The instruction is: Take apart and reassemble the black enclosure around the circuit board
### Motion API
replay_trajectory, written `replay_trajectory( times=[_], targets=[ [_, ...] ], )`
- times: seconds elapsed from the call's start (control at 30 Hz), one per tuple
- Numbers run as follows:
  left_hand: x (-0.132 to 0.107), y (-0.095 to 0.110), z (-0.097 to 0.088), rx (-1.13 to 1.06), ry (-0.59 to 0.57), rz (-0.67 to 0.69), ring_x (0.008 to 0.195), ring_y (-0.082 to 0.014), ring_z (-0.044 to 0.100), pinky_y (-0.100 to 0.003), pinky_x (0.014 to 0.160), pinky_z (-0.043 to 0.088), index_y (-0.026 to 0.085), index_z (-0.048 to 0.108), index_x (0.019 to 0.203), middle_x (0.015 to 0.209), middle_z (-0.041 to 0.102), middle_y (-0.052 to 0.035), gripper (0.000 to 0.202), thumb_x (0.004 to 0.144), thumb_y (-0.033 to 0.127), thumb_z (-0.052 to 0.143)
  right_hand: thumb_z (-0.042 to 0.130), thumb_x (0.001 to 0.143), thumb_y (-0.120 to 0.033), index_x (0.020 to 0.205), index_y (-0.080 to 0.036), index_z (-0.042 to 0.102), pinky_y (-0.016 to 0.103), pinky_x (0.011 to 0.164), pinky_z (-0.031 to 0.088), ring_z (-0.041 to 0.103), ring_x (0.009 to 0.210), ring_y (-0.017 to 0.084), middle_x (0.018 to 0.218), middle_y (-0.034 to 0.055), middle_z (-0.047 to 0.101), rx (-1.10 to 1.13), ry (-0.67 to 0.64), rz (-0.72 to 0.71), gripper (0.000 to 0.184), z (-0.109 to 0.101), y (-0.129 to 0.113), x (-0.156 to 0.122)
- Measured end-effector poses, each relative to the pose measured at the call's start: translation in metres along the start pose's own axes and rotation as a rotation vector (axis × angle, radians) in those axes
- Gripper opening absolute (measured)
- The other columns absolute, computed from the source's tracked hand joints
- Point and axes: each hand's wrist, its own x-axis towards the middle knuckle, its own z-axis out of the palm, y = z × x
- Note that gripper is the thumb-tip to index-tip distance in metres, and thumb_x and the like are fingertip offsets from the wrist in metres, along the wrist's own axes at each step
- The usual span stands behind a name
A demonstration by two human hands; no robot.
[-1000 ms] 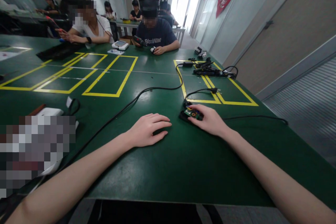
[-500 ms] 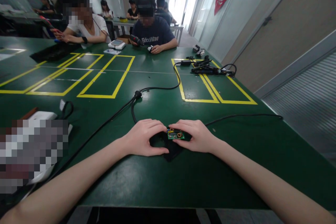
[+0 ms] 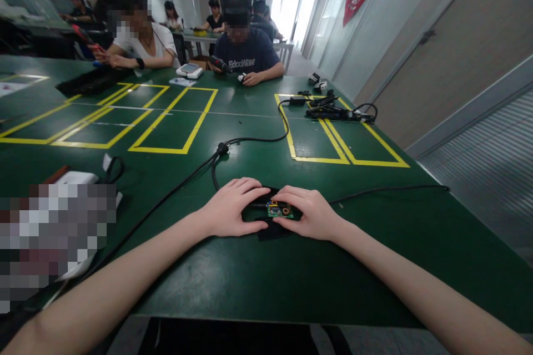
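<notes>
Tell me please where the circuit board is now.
In the head view, the circuit board is below centre, between the left hand and the right hand.

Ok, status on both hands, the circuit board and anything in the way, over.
Right hand holding green circuit board. Left hand curled at its left, grip unclear. Dark piece at board's near edge. Black plug beyond left hand, clear of board.

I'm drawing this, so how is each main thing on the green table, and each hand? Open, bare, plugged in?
Circuit board: uncovered, parts showing
Black piece: partly hidden
Right hand: curled around the circuit board
Left hand: curved, thumb and fingers apart; gripping or not, can't tell
Black plug: unplugged, lying down
Cable bundle: heaped
White device: on or off, can't tell
Yellow tape: stuck flat
</notes>
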Motion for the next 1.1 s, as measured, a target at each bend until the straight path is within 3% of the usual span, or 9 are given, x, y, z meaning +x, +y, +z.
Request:
replay_trajectory(
  times=[0.17,0.4,0.5,0.67,0.9,1.1],
  targets=[
    [-0.001,-0.001,-0.002,0.019,-0.005,-0.009,0.131,-0.0334,0.060,-0.049,0.111,0.050,0.020,0.057,0.146,0.141,0.064,-0.0163,0.076,0.086,0.063,0.076,0.067,0.099,-0.037,0.116,-0.018,0.072,0.033,0.076,0.062,0.075,0.092,0.023,0.107,0.0120,0.076,-0.014,0.041,-0.054,0.025,0.000,-0.002,0.000],
    [0.000,-0.008,-0.007,0.017,0.020,0.058,0.137,-0.0347,0.058,-0.052,0.115,0.048,0.022,0.043,0.158,0.149,0.061,-0.0163,0.100,0.080,0.074,0.077,0.068,0.099,-0.040,0.111,-0.017,0.072,0.035,0.073,0.061,0.073,0.090,0.024,0.103,0.0125,0.074,-0.008,0.074,-0.047,0.026,0.006,-0.004,0.002],
    [-0.001,-0.008,-0.009,0.026,0.091,0.071,0.133,-0.0336,0.060,-0.050,0.111,0.052,0.019,0.052,0.151,0.145,0.063,-0.0176,0.079,0.090,0.066,0.070,0.073,0.096,-0.038,0.111,-0.018,0.072,0.036,0.074,0.060,0.070,0.090,0.024,0.102,0.0118,0.074,0.058,0.101,-0.009,0.025,0.007,-0.005,0.004],
    [-0.003,-0.004,-0.012,0.028,0.178,0.109,0.098,-0.0245,0.070,-0.037,0.085,0.059,0.017,0.067,0.121,0.110,0.072,-0.0126,0.036,0.098,0.044,0.062,0.078,0.093,-0.035,0.111,-0.019,0.072,0.037,0.074,0.056,0.066,0.086,0.023,0.100,0.0099,0.073,0.137,0.130,-0.011,0.025,0.012,-0.012,0.015],
    [-0.010,-0.005,-0.015,-0.103,0.064,-0.021,0.060,-0.0121,0.064,-0.023,0.057,0.044,0.019,0.066,0.101,0.077,0.070,0.0012,0.015,0.097,0.033,0.061,0.080,0.091,-0.040,0.103,-0.019,0.073,0.039,0.078,0.052,0.063,0.087,0.023,0.096,0.0087,0.072,0.096,0.111,0.030,0.026,0.025,-0.016,0.036],
    [-0.012,-0.007,-0.013,-0.084,-0.075,-0.071,0.057,-0.0122,0.064,-0.023,0.054,0.040,0.020,0.065,0.094,0.073,0.070,0.0026,0.014,0.095,0.033,0.062,0.080,0.087,-0.039,0.133,-0.017,0.065,0.046,0.095,0.053,0.063,0.111,0.029,0.123,0.0154,0.068,0.094,-0.013,0.057,0.053,0.000,-0.017,0.017]
  ],
)
